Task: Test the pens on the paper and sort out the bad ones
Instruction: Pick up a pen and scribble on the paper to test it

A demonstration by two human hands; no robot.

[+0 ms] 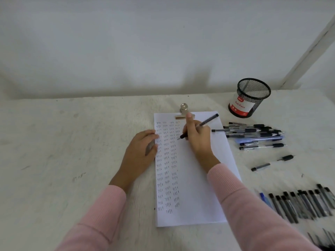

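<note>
A white paper [199,187] lies clipped on the table, its left part filled with columns of small written marks. My right hand [197,140] grips a dark pen [208,120] with its tip on the paper near the top of the fourth column. My left hand [139,153] rests at the paper's left edge, fingers curled round a grey pen cap [150,147]. A pile of pens [253,133] lies right of the paper.
A black mesh pen cup [250,98] stands at the back right. A metal clip [184,111] holds the paper's top. Two loose pens [272,163] lie right of the sheet. A row of several dark pens [304,203] lies at the lower right.
</note>
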